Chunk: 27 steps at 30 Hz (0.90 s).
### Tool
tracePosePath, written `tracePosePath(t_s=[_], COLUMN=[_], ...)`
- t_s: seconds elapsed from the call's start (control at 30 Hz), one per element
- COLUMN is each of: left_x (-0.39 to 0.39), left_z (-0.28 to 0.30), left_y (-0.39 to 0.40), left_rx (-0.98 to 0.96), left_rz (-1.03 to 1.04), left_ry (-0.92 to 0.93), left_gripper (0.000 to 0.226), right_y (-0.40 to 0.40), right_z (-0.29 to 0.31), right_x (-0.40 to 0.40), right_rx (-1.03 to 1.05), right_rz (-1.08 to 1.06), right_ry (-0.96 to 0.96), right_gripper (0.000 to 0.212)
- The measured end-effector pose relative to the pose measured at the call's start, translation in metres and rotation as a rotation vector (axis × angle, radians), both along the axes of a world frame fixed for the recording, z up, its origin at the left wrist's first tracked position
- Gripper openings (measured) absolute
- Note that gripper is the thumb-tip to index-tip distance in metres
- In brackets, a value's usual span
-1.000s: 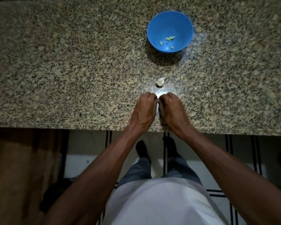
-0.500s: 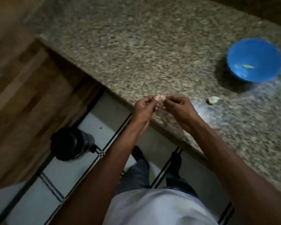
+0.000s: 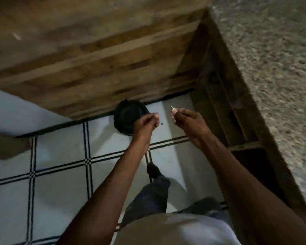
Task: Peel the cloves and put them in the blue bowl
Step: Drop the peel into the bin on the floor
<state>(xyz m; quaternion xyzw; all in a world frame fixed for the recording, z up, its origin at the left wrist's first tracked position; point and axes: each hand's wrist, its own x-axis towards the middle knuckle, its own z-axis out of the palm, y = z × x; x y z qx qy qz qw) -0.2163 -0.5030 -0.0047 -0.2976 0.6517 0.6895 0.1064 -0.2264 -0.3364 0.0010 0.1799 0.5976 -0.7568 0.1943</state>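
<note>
Our right hand point(image 3: 187, 121) pinches what looks like peel point(image 3: 173, 108); the left hand point(image 3: 146, 123) is curled, seemingly empty. Over the bin point(image 3: 129, 115), we could drop the clove itself.

— What carries things here?
— A white tiled floor point(image 3: 60, 188) with paired black lines, and at the right a speckled granite counter point(image 3: 276, 71), blurred.
— What lies on the floor?
— A round black container point(image 3: 127, 119) stands beside the wooden panel point(image 3: 95, 55); a person's dark shoe point(image 3: 153, 171) rests on the tiles.
</note>
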Motion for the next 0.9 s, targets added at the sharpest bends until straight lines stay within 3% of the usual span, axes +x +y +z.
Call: tracePosePath(t_s=[0.2, 0.33, 0.43, 0.7, 0.9], left_x=[-0.030, -0.035, -0.036, -0.048, -0.078], left_z=[-0.028, -0.043, -0.058, -0.099, -0.179], left_y=[-0.117, -0.164, -0.192, -0.237, -0.246], left_rx=[-0.056, -0.054, -0.040, -0.056, -0.063], left_rz=[0.133, 0.217, 0.259, 0.334, 0.290], left_ry=[-0.065, -0.093, -0.114, -0.212, -0.317], left_gripper=[0.003, 0.004, 0.006, 0.011, 0.015], right_y=[-0.115, -0.162, -0.188, -0.241, -0.272], right_z=[-0.022, -0.043, -0.058, -0.103, -0.175], right_x=[-0.054, -0.075, -0.085, -0.109, -0.132], right_rx=[-0.023, 0.018, 0.031, 0.079, 0.137], right_rz=[0.080, 0.146, 0.189, 0.232, 0.264], right_ry=[-0.106, -0.145, -0.157, -0.263, -0.334], right_gripper=[0.010, 0.022, 0.014, 0.013, 0.014])
